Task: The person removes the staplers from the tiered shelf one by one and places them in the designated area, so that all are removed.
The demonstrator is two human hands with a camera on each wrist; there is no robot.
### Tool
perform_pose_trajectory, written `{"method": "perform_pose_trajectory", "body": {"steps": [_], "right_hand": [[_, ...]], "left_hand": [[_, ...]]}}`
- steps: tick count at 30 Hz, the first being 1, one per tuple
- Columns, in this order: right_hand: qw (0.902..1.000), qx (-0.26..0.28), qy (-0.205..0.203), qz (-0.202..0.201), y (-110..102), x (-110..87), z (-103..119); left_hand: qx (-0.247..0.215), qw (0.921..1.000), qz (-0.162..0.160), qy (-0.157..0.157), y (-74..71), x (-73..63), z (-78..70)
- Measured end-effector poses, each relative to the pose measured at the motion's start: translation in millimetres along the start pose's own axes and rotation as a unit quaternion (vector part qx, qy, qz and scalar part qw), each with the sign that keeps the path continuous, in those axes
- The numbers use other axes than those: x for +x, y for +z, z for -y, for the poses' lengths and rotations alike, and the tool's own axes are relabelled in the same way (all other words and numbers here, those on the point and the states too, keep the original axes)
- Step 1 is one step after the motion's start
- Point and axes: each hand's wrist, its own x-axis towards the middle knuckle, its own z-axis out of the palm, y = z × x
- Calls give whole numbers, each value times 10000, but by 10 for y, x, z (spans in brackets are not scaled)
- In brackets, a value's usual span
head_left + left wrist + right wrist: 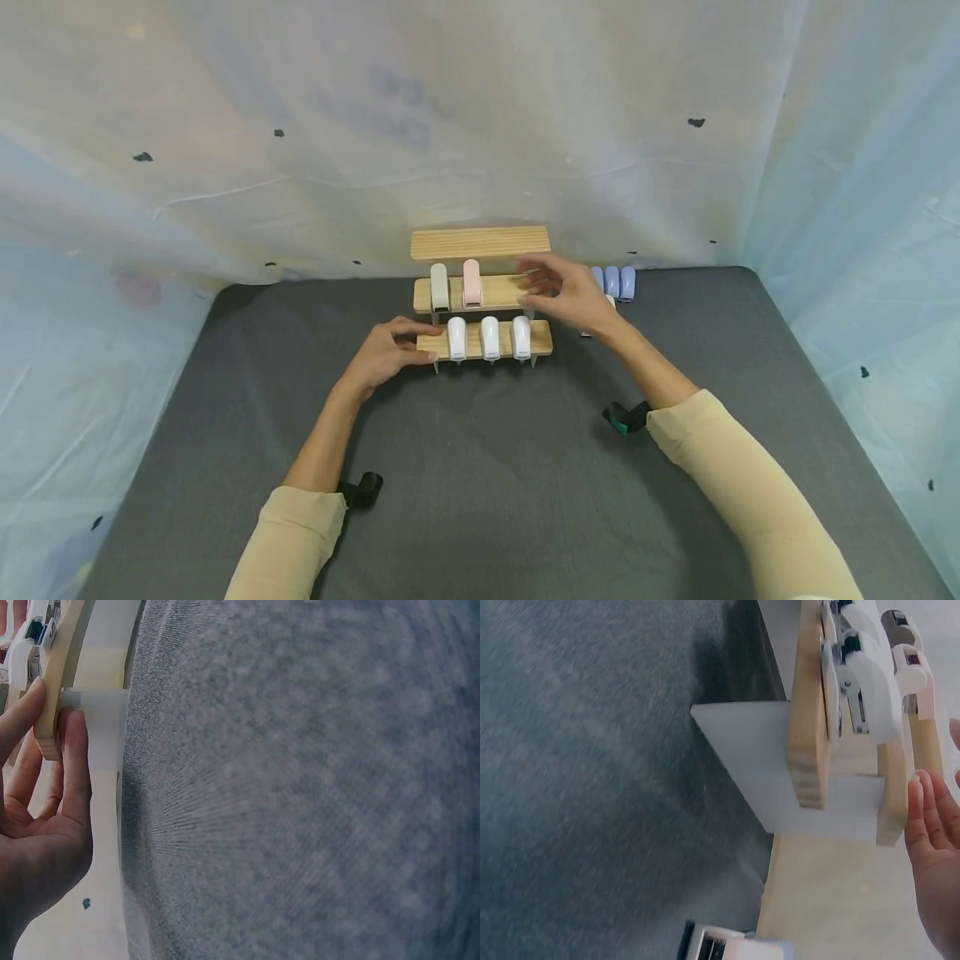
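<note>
A three-tier wooden display shelf (480,243) stands at the back of the table. Its lowest board (542,340) bears three white staplers (490,337). On the middle board (498,292) are a grey-green stapler (439,287) and a pink stapler (471,283). My left hand (381,357) pinches the lowest board's left end, thumb above and fingers beneath, as the left wrist view shows. At the middle board's right end is my right hand (570,293), fingers loosely bent with nothing between them. Whether its fingertips touch the board, I cannot tell.
Several blue staplers (612,282) stand in a row right of the shelf, partly behind the right hand. Another stapler (754,949) lies near them, cut off in the right wrist view. Plastic sheeting (480,108) hangs behind the dark grey table (480,500).
</note>
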Motion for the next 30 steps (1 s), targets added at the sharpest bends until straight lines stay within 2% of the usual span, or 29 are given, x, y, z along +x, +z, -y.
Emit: {"method": "perform_pose_trajectory", "body": {"steps": [18,27,30], "right_hand": [[9997,135,-68,173,215,188,48],[9996,-3,70,268,317,299,-266],[9993,-143,132,311,339,323,-301]], "left_hand": [[-37,10000,4,3,-10,7,2],[-25,10000,-48,-17,4,16,-2],[-28,10000,-51,-21,7,18,-3]]}}
